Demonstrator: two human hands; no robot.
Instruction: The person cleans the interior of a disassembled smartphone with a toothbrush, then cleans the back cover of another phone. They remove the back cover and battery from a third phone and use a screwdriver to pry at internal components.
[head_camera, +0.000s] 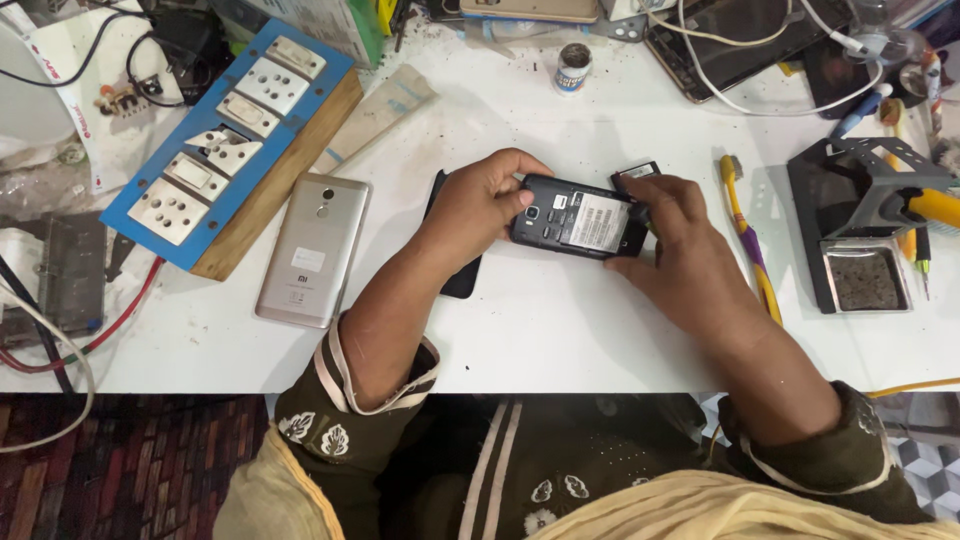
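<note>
My left hand (478, 205) and right hand (680, 235) pinch the open-backed black phone (578, 217) between them above the white table (560, 330); its white rectangular label faces up; its long axis runs hand to hand.

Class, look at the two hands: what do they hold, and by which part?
Both grip an opened black phone: the left hand at its camera end, the right hand at the opposite end.

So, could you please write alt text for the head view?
Two hands, left hand and right hand, hold an opened black phone over a white workbench. A gold phone lies face down beside a blue switchboard; a toothbrush lies right.
</note>
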